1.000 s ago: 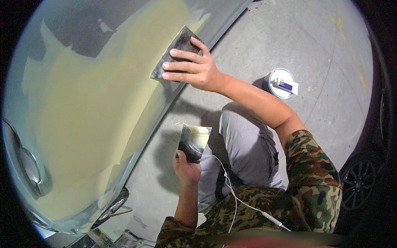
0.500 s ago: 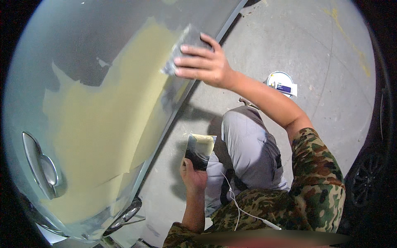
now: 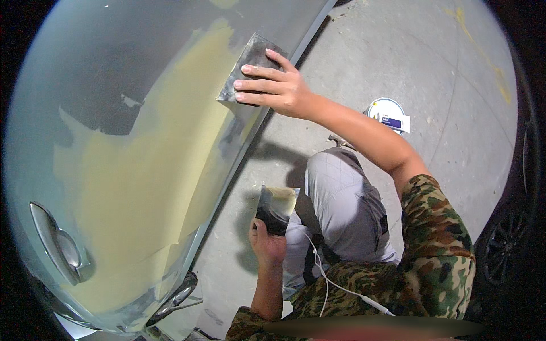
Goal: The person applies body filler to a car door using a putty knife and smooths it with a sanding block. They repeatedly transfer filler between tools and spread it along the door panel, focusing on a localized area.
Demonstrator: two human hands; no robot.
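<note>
**Dark spreader point(image 3: 253, 55) on the grey car panel point(image 3: 153, 40)**

The right grip point(image 3: 287, 94) grasps it at the yellow filler's point(image 3: 136, 182) edge; the left grip point(image 3: 268, 245) clasps a smeared plate point(image 3: 276, 213). Beyond, a white-topped can point(image 3: 388, 106) stands on the floor point(image 3: 432, 68).

The car panel point(image 3: 114, 57) is grey, its coating point(image 3: 131, 193) pale yellow, the shirt point(image 3: 441, 227) green-and-brown camouflage.

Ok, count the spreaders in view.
2. One spreader is in the right hand, over the car panel; the other spreader, with yellow paste on it, is in the left hand. Others could be hidden.
</note>
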